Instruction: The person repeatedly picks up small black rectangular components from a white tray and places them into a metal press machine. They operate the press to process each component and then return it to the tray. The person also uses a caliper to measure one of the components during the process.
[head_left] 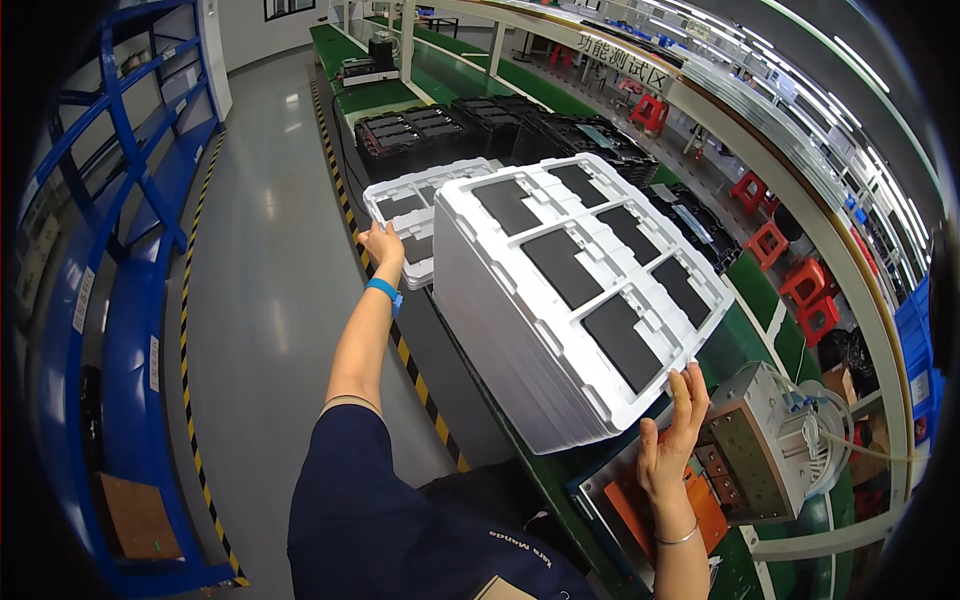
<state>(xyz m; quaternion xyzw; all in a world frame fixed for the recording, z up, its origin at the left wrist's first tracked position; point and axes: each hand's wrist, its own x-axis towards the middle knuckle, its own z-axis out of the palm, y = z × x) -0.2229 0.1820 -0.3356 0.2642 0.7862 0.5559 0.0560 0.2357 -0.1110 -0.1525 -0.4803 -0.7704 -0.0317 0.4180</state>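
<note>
A tall stack of white plastic trays [520, 340] stands in front of me on the green bench. Flat dark rectangular panels [625, 340] lie in the pockets of its top tray. Behind it on the left is a lower white tray [420, 272], also with dark panels, partly hidden by the tall stack. My left hand [381, 243] is closed on the near left edge of this lower tray. At the tall stack's near right corner, my right hand [668, 430] has its fingers stretched and thumb apart, fingertips at the top tray's rim.
Stacks of black trays [410, 135] stand farther along the green bench [515, 425]. A metal machine with an orange plate [708, 515] sits by my right forearm. Blue shelving [135, 340] lines the left aisle. Red stools [768, 245] stand beyond the bench frame.
</note>
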